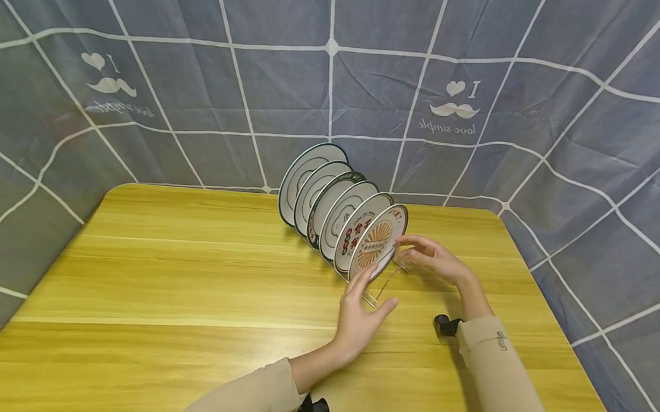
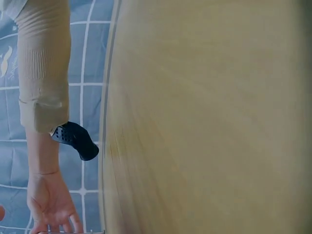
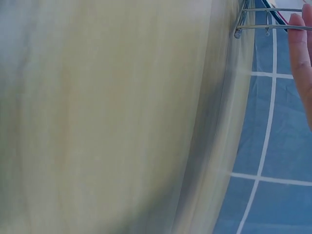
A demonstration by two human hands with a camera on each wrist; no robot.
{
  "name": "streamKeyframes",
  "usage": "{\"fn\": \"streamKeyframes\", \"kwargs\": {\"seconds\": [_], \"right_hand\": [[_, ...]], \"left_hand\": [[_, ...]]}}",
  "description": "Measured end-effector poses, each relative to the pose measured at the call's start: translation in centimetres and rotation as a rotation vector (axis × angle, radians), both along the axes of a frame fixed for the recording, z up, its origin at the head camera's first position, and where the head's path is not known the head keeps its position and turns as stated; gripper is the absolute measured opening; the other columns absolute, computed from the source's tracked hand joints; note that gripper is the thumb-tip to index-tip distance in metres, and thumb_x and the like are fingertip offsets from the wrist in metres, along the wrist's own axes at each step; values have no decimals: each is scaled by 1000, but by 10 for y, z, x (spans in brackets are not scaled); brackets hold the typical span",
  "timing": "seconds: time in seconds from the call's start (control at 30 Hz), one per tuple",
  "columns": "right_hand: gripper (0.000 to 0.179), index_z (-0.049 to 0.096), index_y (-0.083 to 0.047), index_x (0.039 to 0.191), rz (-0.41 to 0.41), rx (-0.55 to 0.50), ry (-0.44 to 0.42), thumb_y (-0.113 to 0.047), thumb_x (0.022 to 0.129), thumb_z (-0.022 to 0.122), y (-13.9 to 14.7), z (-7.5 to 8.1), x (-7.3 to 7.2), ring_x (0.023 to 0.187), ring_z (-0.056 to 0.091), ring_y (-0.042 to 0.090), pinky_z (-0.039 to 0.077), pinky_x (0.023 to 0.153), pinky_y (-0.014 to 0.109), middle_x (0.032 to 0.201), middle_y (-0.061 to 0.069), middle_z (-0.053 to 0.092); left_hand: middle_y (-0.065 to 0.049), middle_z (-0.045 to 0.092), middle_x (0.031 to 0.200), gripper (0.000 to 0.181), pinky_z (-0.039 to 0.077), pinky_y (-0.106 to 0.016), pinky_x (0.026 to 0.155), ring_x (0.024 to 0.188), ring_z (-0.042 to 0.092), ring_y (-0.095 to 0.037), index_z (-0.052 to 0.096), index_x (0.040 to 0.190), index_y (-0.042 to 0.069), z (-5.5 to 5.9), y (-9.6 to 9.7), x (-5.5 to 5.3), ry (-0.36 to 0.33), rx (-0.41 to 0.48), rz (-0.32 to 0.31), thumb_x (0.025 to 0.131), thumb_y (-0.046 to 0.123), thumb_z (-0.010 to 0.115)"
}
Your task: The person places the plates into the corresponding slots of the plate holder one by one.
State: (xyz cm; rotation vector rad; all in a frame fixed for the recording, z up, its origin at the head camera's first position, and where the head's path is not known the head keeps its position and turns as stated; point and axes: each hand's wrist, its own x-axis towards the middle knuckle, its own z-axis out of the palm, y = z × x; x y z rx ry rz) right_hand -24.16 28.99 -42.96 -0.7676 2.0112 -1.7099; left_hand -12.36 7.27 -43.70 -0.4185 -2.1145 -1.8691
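Note:
Several round plates stand tilted in a row in a wire dish rack (image 1: 371,302). The front plate (image 1: 374,245) is white with an orange sunburst design; behind it, another plate (image 1: 343,251) carries red characters. My left hand (image 1: 358,324) has its fingers extended at the front plate's lower edge, thumb spread away. At that plate's right rim is my right hand (image 1: 435,260), fingertips close to or touching it, fingers loosely bent. In the left wrist view the right hand (image 2: 51,200) appears palm-side with spread fingers. The right wrist view shows fingers (image 3: 300,53) by the rack's wires.
The rack stands on a yellow wood-grain table (image 1: 165,297), toward its far edge. A grey-blue curtain (image 1: 279,93) with white grid lines hangs behind and at both sides. Black wrist devices (image 1: 314,409) show beneath the sleeves.

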Motion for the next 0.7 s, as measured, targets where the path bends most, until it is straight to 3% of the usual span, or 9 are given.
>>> {"fn": "streamKeyframes", "kwargs": {"seconds": [0.1,0.23,0.37,0.53,0.7], "right_hand": [[36,41,1,131,-32,25,0,-10,97,44,-3,2,3,111,52,27,46,94,34,124,-1,50],[39,38,7,129,-64,45,-2,-12,96,46,-8,2,8,111,52,30,44,94,45,123,3,49],[41,33,12,128,-75,34,5,-9,96,46,-15,-1,14,107,54,25,45,92,49,121,6,48],[41,32,13,127,-117,31,3,-8,95,47,-31,-1,27,101,56,22,49,89,42,120,22,44],[39,37,10,125,-189,51,1,-8,93,50,-49,1,41,95,56,21,51,84,38,122,24,42]], "left_hand": [[-18,44,133,63,33,-49,103,125,39,-32,47,131,4,-2,0,-1,-14,-10,6,76,17,74],[-14,46,131,63,35,-46,103,122,42,-30,48,131,5,-4,-1,-3,-31,-10,23,75,14,75],[-11,48,125,60,37,-42,102,119,45,-27,50,128,5,-5,-5,-5,-40,-6,50,74,11,75],[-11,52,116,51,41,-39,98,112,49,-28,56,120,0,-8,-15,-8,17,-45,120,73,7,75],[-10,55,106,39,46,-36,92,104,54,-27,62,107,-3,-10,-29,-13,96,-77,181,72,7,75]]}}
